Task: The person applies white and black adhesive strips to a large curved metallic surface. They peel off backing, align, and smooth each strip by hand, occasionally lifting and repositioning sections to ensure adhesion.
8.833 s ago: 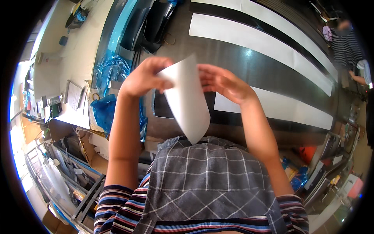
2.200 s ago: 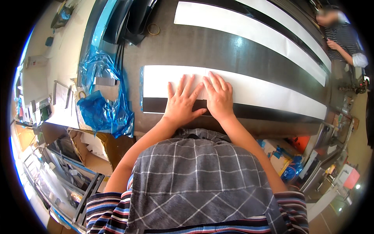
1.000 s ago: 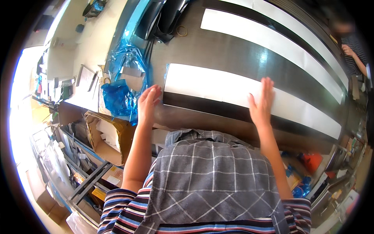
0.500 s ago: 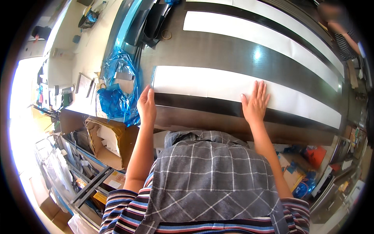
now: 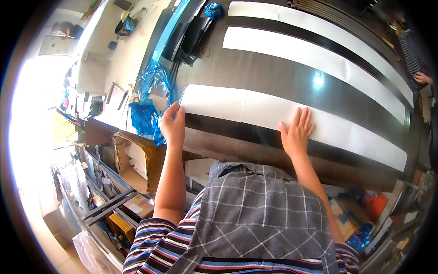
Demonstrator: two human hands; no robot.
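A long white strip [image 5: 269,107] lies on the dark tabletop in front of me, above a black band [image 5: 214,125] along its near side. My right hand [image 5: 296,136] rests flat on the strip's near edge right of its middle, fingers stretched and thumb apart. At the strip's left end is my left hand [image 5: 173,125], turned on its side, with thumb and fingers slightly apart at the corner. No held object shows in it. Two more white strips, a middle one [image 5: 292,48] and a far one [image 5: 315,23], lie farther back.
Crumpled blue film [image 5: 145,116] and dark folded pieces [image 5: 194,39] lie left of the strips. A torn cardboard box [image 5: 153,160] stands below the left edge, beside a metal frame rack [image 5: 109,208]. At the far right a co-worker's hand [image 5: 423,78] shows beside a striped garment.
The whole view has shifted, with the scene sitting lower and farther right. My left hand is closer to the strip's left end. My right hand stays flat on the strip.
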